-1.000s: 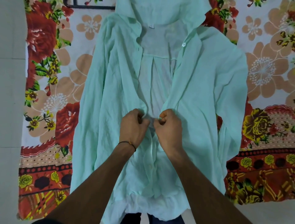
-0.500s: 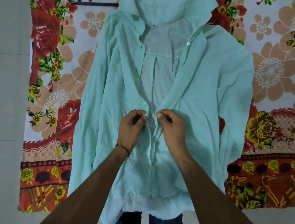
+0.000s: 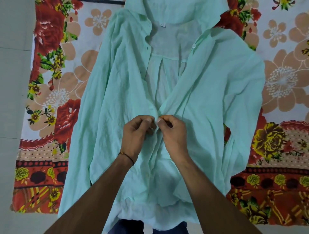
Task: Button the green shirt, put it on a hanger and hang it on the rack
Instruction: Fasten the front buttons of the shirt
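Directly under the fingertips of both hands, spread front-up on a flowered sheet [image 3: 58,86]: green shirt [image 3: 217,93], long axis running straight away from the body, hem back by the forearms, collar far beyond the knuckles. Left hand [image 3: 137,135] pinching the front edge on its own side between thumb and forefinger; right hand [image 3: 173,133] pinching the opposite edge likewise, other fingers curled, the two pinches touching at the shirt's midline. Looks like a middle button being worked into its hole, though too small and too covered to tell whether through or not. Behind the hands, toward the wrists, front edges lying together, apparently fastened; beyond the hands, gaping in a V up to the collar, with a white label [image 3: 162,25] showing inside. Judged next: shift both hands forward along that axis. One white button [image 3: 194,46] far up the edge on the right hand's side, a dark buttonhole [image 3: 148,48] across from it on the left hand's side, well apart; so right hand nearer the buttons, left nearer the holes, no crossing needed. Further out: dark thread [image 3: 127,155] round the left wrist, grey floor [image 3: 13,83] beyond the left arm, a dark bar [image 3: 107,2] past the collar, too cropped to identify.
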